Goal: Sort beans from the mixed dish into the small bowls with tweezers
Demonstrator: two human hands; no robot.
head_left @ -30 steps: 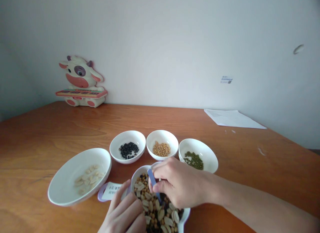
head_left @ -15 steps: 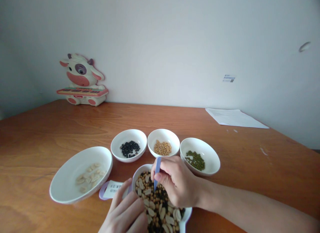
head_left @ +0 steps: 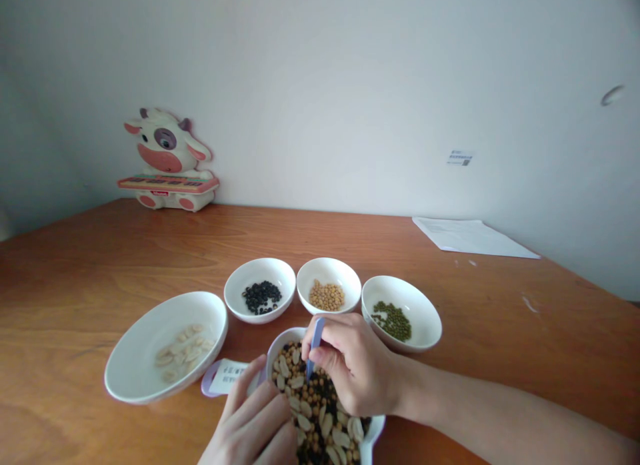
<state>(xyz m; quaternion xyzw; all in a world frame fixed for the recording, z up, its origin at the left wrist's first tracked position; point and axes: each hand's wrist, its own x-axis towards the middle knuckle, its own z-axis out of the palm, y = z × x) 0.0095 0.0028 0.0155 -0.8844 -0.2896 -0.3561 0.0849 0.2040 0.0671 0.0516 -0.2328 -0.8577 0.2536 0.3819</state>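
While left grip (head_left: pixel 257 418) touches bowl (head_left: pixel 376 430) | closure unclear | right grip (head_left: pixel 345 362) clamped on lilac tool (head_left: pixel 316 338)

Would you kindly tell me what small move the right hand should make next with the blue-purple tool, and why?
I would probably ease the tip of the blue-purple tool onto just one of the beans before lifting: the right hand points it down into the mixed bowl, where beans and peanuts lie crowded together. Whether the tip grips anything is too small to tell.
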